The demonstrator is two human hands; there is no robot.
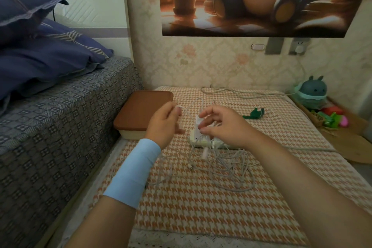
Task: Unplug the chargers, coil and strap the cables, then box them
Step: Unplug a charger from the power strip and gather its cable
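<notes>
Knots may tighten if left hand (165, 122) and right hand (220, 126), both pinching thin white cable (227, 159), pull its tangle apart.

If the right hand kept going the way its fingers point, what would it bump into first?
Most likely the left hand, which pinches a white cable just across from the right hand. Depth is unclear, so it might slip past toward the brown-lidded box.
</notes>
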